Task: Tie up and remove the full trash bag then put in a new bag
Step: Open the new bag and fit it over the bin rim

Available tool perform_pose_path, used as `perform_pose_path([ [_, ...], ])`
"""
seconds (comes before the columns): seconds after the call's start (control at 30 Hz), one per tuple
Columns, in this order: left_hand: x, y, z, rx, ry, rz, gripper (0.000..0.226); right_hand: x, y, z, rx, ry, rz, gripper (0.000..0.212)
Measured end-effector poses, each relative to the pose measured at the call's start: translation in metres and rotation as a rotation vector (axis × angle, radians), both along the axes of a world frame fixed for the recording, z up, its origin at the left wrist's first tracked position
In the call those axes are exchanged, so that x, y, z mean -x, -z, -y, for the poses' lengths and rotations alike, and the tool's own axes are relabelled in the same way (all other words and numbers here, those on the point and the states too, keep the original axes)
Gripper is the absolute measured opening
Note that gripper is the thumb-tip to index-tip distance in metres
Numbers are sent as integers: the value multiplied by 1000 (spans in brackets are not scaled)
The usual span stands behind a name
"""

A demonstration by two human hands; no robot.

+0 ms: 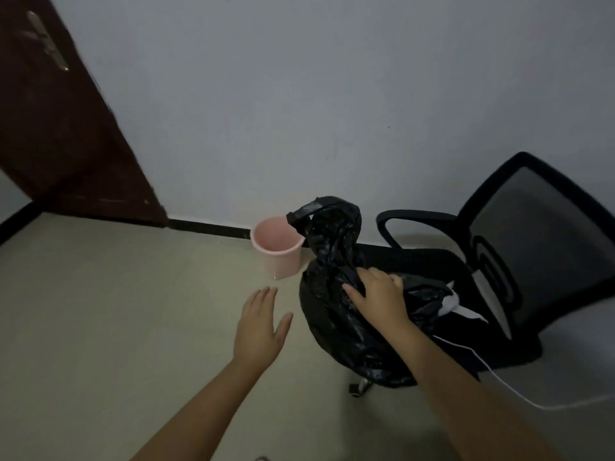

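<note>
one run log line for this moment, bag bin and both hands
full black bag: out of bin, by chair | pink bin: unlined | right hand: on bag | left hand: open, free

No legible text, label, brand, number or sign appears on any surface. The black trash bag [336,294] carries only glossy creases; the pink bin [278,249] just beside it looks plain, though dim light may hide fine print.
</note>
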State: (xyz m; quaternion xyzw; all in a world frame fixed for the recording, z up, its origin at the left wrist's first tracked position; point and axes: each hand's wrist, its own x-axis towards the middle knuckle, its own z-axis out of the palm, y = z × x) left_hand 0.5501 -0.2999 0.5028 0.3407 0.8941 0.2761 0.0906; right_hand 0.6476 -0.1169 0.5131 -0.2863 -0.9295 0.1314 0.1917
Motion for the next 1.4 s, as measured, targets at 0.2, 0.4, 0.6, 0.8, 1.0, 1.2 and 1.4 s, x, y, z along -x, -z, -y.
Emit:
perform_pose_path([
  [0.2, 116, 20, -5, 71, 105, 130, 87, 116, 8, -10, 188, -11, -66, 34],
  [0.4, 212, 20, -65, -303, -181, 597, 61, 214, 30, -46, 419, -29, -52, 32],
  [0.6, 333, 45, -152, -327, -446, 579, 50, 319, 68, -116, 489, 21, -82, 49],
  [0.8, 442, 65, -234, -265, -266, 564, 18, 405, 96, -187, 334, 146, -63, 52],
  [1.0, 532, 105, -294, -194, -72, 668, 45, 489, 158, -254, -48, -73, 205, 63],
  [1.2, 599, 162, -337, -133, 5, 552, 21, 541, 214, -296, 296, -68, 658, 16],
  [1.4, 632, 185, -352, -291, 67, 506, 66, 544, 271, -302, 173, 38, 163, 34],
])
